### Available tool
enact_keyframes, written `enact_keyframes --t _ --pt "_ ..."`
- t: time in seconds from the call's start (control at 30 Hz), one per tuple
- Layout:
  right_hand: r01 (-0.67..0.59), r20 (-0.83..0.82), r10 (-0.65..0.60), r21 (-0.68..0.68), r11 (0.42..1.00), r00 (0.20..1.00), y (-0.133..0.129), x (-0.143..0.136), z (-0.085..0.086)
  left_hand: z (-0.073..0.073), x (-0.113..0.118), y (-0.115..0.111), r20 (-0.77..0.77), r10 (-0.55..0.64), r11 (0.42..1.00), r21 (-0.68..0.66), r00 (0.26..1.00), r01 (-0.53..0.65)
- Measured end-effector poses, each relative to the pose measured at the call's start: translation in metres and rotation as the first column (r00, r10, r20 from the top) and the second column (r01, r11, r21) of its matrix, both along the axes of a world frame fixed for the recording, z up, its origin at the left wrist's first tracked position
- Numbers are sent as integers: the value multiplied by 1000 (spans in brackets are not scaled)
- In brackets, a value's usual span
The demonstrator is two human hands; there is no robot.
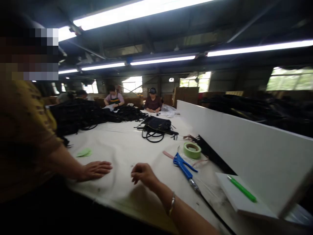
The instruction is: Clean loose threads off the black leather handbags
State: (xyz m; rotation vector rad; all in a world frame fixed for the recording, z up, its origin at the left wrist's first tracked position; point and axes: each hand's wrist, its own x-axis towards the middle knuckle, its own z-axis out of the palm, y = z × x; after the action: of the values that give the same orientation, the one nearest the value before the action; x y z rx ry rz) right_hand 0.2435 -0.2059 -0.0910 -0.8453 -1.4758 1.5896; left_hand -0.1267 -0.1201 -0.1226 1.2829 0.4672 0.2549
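My right hand point(144, 174) hangs just over the white-covered table point(105, 143), with a bracelet on its wrist. Its fingers are loosely bent and somewhat apart, and I see nothing held in them. To its right lies a blue air blow gun point(182, 164) on a dark hose. Behind the gun is a roll of pale green tape point(192, 150). My left hand is out of view. The hand point(95, 170) resting flat to the left belongs to a person point(26, 130) in a yellow patterned top.
Black bags point(156, 125) and a dark heap point(80, 114) lie farther back. Pale green pieces point(84, 152) sit on the left. A white partition point(234, 133) borders the right side; near it, a green pen point(242, 188) lies on a white pad point(228, 192). Several people work beyond.
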Motion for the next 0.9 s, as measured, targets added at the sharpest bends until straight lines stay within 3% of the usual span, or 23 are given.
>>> enact_keyframes --t 0.03,0.1,0.3,0.53,0.9 --pt "24 6 -24 14 1000 1000 10 6 -3 -5 -19 -12 19 31 999 -24 999 -30" --pt "73 48 -75 34 997 996 29 16 -10 -12 -35 -21 45 66 996 -62 997 -63" --pt "122 291 -133 53 991 947 65 12 -21 -17 -25 -4 68 101 983 -159 993 -89" --pt "52 471 -103 120 991 876 87 -16 -20 -17 -27 -9 87 147 961 -247 985 -122" --pt "-88 577 -202 434 897 791 96 -22 -20 -6 -19 -17 65 195 942 -289 979 -169"
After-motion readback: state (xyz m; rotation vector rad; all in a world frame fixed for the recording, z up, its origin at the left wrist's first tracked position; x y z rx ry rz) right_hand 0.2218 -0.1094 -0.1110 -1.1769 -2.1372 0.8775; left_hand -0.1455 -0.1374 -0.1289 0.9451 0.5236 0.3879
